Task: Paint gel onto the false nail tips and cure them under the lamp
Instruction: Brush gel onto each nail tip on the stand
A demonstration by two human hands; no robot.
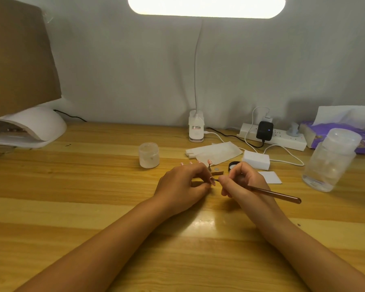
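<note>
Painting appears under way: your left hand (181,184) pinches a nail tip (212,181), your right hand (242,182) grips the brush (278,194); curing under the lamp (36,125) at the far-left corner of the desk (93,186) looks pending.

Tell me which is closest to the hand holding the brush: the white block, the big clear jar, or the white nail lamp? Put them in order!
From the right hand, which holds the brush:
1. White block, just behind it.
2. Big clear jar, off to the right.
3. Nail lamp, far left corner.
</note>
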